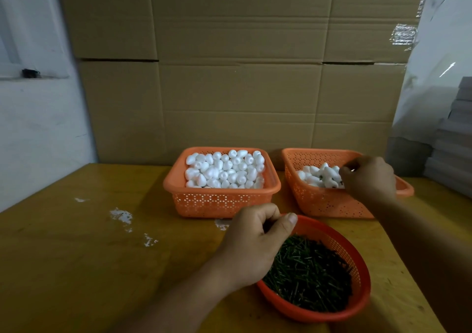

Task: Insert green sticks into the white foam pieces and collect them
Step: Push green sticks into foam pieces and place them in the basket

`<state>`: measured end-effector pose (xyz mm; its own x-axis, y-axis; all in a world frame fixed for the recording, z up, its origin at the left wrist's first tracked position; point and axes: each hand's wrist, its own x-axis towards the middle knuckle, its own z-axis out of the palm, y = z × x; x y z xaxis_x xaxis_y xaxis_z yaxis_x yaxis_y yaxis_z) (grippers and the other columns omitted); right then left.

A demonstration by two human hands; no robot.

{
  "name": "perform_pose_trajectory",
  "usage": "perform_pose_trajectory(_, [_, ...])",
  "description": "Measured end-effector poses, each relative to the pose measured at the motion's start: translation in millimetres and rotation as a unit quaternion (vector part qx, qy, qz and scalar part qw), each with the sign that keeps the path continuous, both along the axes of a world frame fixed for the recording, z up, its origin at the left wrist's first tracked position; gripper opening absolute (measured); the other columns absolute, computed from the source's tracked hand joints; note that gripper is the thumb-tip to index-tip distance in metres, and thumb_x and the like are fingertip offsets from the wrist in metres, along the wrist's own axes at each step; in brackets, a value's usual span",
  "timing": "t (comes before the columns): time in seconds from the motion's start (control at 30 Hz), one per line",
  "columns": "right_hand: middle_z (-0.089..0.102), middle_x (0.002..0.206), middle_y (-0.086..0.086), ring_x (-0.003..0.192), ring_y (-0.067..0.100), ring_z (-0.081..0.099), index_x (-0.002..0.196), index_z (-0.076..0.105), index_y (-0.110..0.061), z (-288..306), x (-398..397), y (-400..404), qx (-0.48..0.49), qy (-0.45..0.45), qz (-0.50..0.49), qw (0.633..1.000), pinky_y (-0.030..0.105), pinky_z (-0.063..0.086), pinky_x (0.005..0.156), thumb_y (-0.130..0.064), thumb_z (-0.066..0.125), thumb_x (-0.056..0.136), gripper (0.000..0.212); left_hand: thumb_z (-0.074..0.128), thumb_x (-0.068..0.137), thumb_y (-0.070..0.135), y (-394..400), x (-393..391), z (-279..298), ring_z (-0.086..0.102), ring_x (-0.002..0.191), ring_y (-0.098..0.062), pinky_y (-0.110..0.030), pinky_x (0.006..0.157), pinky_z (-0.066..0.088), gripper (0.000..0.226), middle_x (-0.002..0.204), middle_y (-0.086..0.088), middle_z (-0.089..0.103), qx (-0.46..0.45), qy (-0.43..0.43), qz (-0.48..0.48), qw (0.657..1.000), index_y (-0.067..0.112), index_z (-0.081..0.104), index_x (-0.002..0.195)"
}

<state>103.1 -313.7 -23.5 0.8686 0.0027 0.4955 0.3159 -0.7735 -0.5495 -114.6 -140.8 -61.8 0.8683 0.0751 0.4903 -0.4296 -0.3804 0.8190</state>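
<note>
A square orange basket (222, 200) at the centre holds plain white foam pieces (224, 170). To its right, a tilted orange basket (329, 202) holds several foam pieces (319, 175) with dark green stick ends showing. A round orange basket (357, 304) near me is full of green sticks (309, 274). My left hand (252, 246) hovers over that basket's left rim, fingers curled and thumb pressed on the forefinger; no stick shows in it. My right hand (367, 179) reaches into the tilted basket, its curled fingertips at the foam pile and hiding what they touch.
All three baskets stand on a yellow wooden table (89, 243) with white foam crumbs (121, 216) on its left half. Stacked cardboard boxes (229, 77) rise right behind the baskets. Grey stacked sheets (454, 148) stand at the right edge.
</note>
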Motion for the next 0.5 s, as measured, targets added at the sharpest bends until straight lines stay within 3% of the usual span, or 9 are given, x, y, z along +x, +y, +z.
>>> perform_pose_trajectory(0.17, [0.069, 0.08, -0.004, 0.063, 0.015, 0.065, 0.094, 0.076, -0.015, 5.4, -43.1, 7.6, 0.095, -0.026, 0.096, 0.991, 0.04, 0.059, 0.061, -0.017, 0.062, 0.094, 0.014, 0.055, 0.102, 0.034, 3.4, 0.2, 7.2, 0.031, 0.047, -0.004, -0.022, 0.048, 0.03, 0.051, 0.049, 0.015, 0.033, 0.015, -0.017, 0.012, 1.0, 0.029, 0.038, 0.054])
perform_pose_trajectory(0.33, [0.071, 0.068, 0.001, 0.059, 0.019, 0.064, 0.087, 0.072, -0.029, 4.0, -96.9, 12.1, 0.144, -0.031, 0.191, 0.97, 0.042, 0.054, 0.057, -0.022, 0.065, 0.094, 0.012, 0.061, 0.1, 0.021, 21.8, 3.8, 20.5, 0.034, 0.045, -0.002, -0.01, 0.053, 0.038, 0.038, 0.049, 0.012, 0.039, 0.009, -0.031, 0.084, 0.996, 0.013, 0.046, 0.066])
perform_pose_trajectory(0.43, [0.069, 0.064, 0.008, 0.05, 0.018, 0.058, 0.085, 0.071, -0.031, -8.4, -119.0, 11.2, 0.136, -0.022, 0.253, 0.957, 0.038, 0.048, 0.049, -0.021, 0.066, 0.094, 0.014, 0.065, 0.096, 0.015, 52.9, 11.1, 38.0, 0.028, 0.036, -0.003, -0.019, 0.041, 0.031, 0.024, 0.041, 0.012, 0.039, 0.006, -0.015, 0.153, 0.988, 0.017, 0.053, 0.076])
perform_pose_trajectory(0.5, [0.067, 0.063, 0.01, 0.046, 0.01, 0.051, 0.088, 0.072, -0.029, -17.1, -125.5, 9.5, 0.134, 0.003, 0.286, 0.949, 0.027, 0.041, 0.045, -0.02, 0.067, 0.094, 0.012, 0.065, 0.094, 0.015, 79.8, 24.5, 50.1, 0.031, 0.037, -0.004, -0.022, 0.044, 0.028, 0.019, 0.042, 0.012, 0.043, 0.027, -0.005, 0.237, 0.971, 0.021, 0.057, 0.079])
